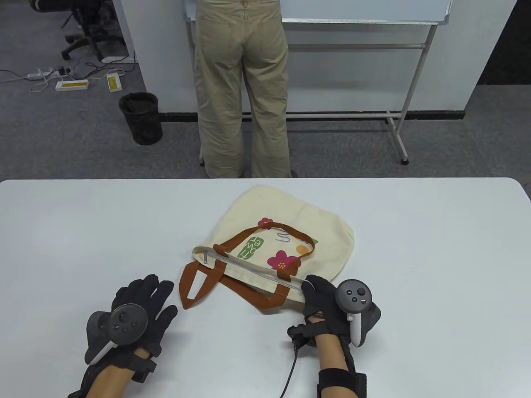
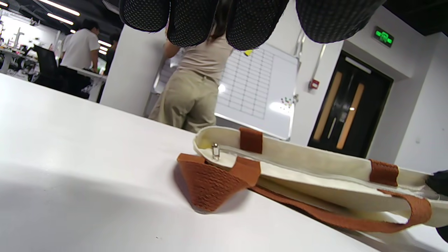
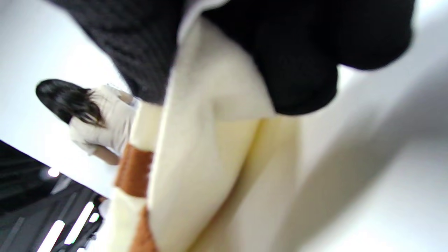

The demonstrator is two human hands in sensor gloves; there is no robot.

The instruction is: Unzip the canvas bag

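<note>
1. Canvas bag (image 1: 290, 232) lies flat near the middle of the white table (image 1: 435, 248), cream cloth with flower prints, its zippered mouth turned toward the person.
2. Zipper (image 1: 257, 271) runs along that mouth edge; the metal pull (image 1: 206, 257) sits at the left end, lying against the cloth (in the left wrist view it shows as a small silver tab (image 2: 215, 151)).
3. Brown handles (image 1: 195, 286) loop out from the mouth, one onto the table on the left, the other folded back across the printed face.
4. Right hand (image 1: 325, 302) pinches the right end of the bag's mouth; the right wrist view shows dark gloved fingers (image 3: 297, 70) closed on cream cloth from both sides.
5. Left hand (image 1: 141, 306) rests palm down on the table, fingers spread, just beside the left handle loop and not touching the bag.
6. Beyond the table's far edge a person in khaki trousers (image 1: 242, 91) stands facing a whiteboard (image 1: 356, 12).
</note>
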